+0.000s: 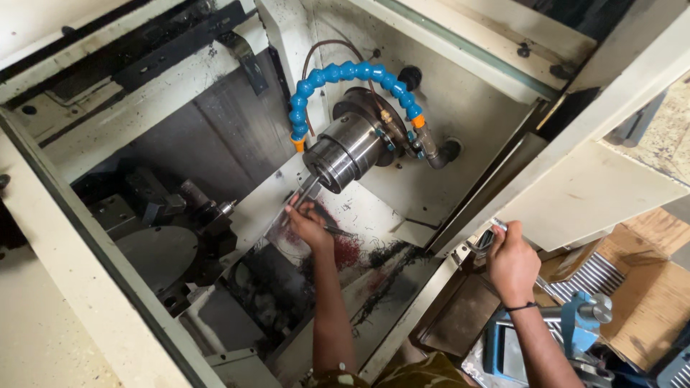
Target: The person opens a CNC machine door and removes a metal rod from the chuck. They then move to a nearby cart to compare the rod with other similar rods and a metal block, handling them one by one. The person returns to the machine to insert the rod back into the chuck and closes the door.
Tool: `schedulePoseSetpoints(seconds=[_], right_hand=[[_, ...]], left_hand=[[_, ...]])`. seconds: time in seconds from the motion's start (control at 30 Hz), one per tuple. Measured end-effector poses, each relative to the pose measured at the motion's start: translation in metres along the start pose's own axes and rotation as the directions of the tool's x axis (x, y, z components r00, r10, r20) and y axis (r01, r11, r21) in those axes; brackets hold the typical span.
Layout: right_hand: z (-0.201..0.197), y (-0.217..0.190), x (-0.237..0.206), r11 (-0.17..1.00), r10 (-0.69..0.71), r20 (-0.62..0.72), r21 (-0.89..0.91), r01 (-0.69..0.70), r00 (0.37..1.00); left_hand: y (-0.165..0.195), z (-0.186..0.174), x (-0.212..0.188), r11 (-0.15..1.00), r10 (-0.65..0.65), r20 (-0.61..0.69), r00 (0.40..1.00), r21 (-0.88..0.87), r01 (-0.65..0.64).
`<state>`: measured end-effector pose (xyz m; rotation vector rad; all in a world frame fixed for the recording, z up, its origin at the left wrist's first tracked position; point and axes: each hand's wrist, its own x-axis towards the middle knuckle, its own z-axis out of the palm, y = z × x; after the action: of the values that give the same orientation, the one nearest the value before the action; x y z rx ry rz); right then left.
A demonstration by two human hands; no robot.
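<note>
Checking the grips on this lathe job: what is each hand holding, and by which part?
Left hand pinches a thin metal rod at its lower end, below the chuck. Right hand grips a small tool; where exactly cannot be told.

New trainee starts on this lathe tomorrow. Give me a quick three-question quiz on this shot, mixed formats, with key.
1. Multiple choice: the left hand holds a thin metal rod up to which part?
A. the steel spindle nose
B. the cardboard box
C. the blue vise

2. True or false: the right hand is inside the machine enclosure.

3. Fill in: the blue segmented coolant hose arches ____ the spindle nose.

Key
1. A
2. False; it is outside, by the door frame edge, gripping a small metal-tipped object.
3. over
</note>
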<state>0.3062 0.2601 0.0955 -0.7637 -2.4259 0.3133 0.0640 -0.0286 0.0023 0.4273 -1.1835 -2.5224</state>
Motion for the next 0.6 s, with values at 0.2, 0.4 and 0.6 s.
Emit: schedulePoseSetpoints(seconds=[0.2, 0.4, 0.6], right_hand=[[0.004, 0.003, -0.003, 1.0, 0.012, 0.013, -0.024, -0.012, 1.0], [0.003, 0.005, 0.004, 1.0, 0.004, 0.014, 0.004, -0.004, 1.0], [0.004, 0.006, 0.003, 1.0, 0.009, 0.023, -0.006, -0.009, 1.0]], left_hand=[[-0.011, 0.03, 0.016, 0.981, -0.132, 0.111, 0.985, 0.16, 0.114], [-0.025, 0.039, 0.041, 0.759, -0.074, 0.169, 0.983, 0.648, -0.055], [-0.02, 0.014, 0.013, 0.877, 0.329, -0.077, 0.941, 0.394, -0.275]])
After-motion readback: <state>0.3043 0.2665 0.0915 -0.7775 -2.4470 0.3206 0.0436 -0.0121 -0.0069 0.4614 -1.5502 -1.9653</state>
